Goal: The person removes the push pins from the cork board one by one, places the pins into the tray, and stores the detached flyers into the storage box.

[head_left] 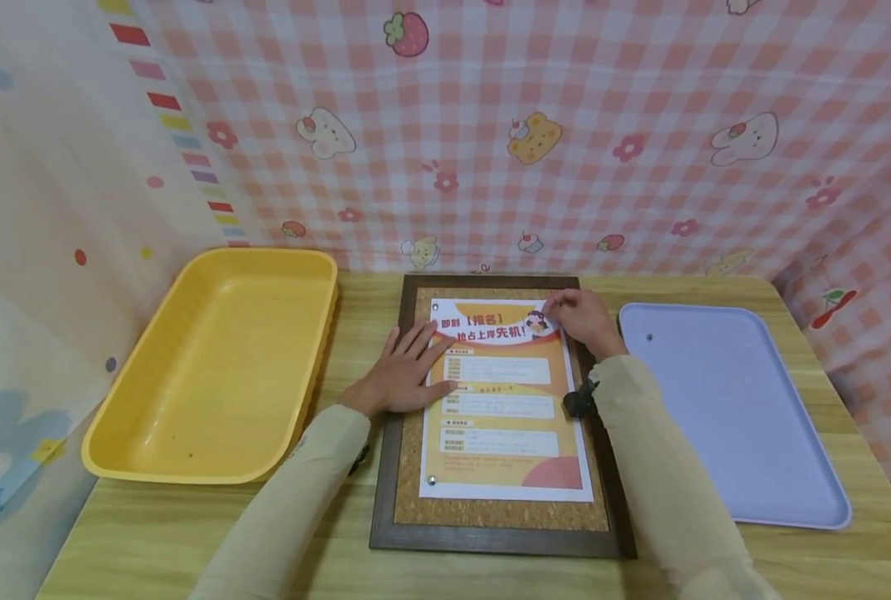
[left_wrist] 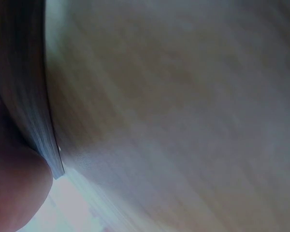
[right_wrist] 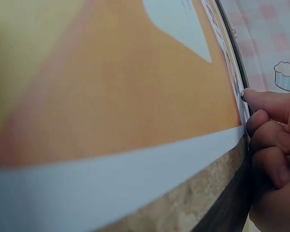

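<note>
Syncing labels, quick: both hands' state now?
Left hand: open, fingers spread on the poster.
Right hand: fingers curled, one tip at a small silver pin; can't tell whether it's pinched.

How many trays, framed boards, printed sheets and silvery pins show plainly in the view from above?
Trays: 2 (yellow tray, lavender tray)
Framed boards: 1 (cork board)
Printed sheets: 1 (poster)
Silvery pins: 3 (poster's upper-left pin, lower-left pin, lavender tray's pin)
Total: 7
</note>
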`<state>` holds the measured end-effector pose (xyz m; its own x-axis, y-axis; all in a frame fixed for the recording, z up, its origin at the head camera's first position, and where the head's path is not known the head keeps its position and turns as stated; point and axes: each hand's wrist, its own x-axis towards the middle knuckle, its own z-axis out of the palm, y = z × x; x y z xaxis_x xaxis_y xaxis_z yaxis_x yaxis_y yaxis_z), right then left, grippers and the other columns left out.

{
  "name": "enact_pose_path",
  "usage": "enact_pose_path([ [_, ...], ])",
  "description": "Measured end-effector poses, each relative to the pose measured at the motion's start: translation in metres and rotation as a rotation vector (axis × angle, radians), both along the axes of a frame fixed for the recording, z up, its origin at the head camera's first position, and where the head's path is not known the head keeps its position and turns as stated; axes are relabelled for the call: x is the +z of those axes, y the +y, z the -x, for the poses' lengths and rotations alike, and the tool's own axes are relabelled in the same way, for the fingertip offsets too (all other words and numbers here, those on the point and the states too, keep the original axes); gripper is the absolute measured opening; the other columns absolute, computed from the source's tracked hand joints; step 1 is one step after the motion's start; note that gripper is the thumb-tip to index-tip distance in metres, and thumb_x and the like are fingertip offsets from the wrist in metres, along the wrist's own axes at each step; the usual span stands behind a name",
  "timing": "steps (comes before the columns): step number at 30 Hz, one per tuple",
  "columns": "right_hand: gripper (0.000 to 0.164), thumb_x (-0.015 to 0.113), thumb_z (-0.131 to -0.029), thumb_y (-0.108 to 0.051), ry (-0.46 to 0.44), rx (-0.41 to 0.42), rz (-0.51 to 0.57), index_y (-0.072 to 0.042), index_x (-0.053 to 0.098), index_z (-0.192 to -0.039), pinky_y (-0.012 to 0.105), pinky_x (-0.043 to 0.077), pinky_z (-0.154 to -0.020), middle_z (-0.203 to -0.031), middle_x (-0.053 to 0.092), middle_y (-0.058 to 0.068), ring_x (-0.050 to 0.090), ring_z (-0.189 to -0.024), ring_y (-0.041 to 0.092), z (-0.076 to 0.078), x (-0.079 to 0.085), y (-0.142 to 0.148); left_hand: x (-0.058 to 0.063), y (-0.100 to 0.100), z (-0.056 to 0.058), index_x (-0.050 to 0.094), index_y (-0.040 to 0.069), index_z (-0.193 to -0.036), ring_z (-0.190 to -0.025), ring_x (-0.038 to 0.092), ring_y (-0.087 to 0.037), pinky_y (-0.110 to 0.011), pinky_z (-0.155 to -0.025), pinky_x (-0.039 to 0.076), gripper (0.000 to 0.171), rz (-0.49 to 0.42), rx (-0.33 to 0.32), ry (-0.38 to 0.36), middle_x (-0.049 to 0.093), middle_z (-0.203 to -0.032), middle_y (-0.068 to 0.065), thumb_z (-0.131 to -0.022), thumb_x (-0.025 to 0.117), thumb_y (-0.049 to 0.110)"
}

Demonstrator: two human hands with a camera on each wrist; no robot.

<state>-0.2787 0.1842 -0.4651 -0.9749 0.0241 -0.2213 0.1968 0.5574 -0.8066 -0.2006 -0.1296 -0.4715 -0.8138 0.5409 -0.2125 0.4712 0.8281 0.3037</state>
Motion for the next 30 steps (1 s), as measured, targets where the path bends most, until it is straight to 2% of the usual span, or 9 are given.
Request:
enact_pose_path([
  [14, 0.016, 0.055, -0.098, -0.013, 0.003, -0.012, 0.049, -0.004, 0.068, -0.103, 0.041, 0.040, -0.097, -0.120, 0.062, 0.014, 0.052, -0.108, 0.028, 0.0003, -0.0030, 0.0014, 0.0002, 0.0008, -0.0001, 0.014, 0.025, -0.161, -0.153, -0.008, -0.028, -0.055, -0.120, -0.009, 0.074, 0.010, 0.005, 0.002, -0.004, -0.167, -0.009, -0.100, 0.037, 0.061],
  [21, 0.016, 0.054, -0.100, -0.013, -0.008, -0.025, 0.044, -0.005, 0.067, -0.103, 0.039, 0.041, -0.093, -0.118, 0.062, 0.013, 0.052, -0.105, 0.027, 0.0014, -0.0038, 0.0017, -0.0048, -0.0001, 0.0008, 0.013, 0.026, -0.161, -0.153, -0.011, -0.026, -0.054, -0.120, -0.010, 0.074, 0.001, 0.008, -0.001, -0.006, -0.167, -0.008, -0.100, 0.036, 0.061],
  [30, 0.015, 0.055, -0.100, -0.016, -0.028, -0.077, 0.032, -0.008, 0.067, -0.105, 0.042, 0.039, -0.097, -0.120, 0.062, 0.012, 0.051, -0.108, 0.029, 0.0030, -0.0062, -0.0002, 0.0019, 0.0005, -0.0017, 0.014, 0.026, -0.161, -0.153, -0.009, -0.028, -0.055, -0.120, -0.009, 0.074, 0.017, 0.005, 0.003, -0.005, -0.167, -0.009, -0.100, 0.037, 0.061],
])
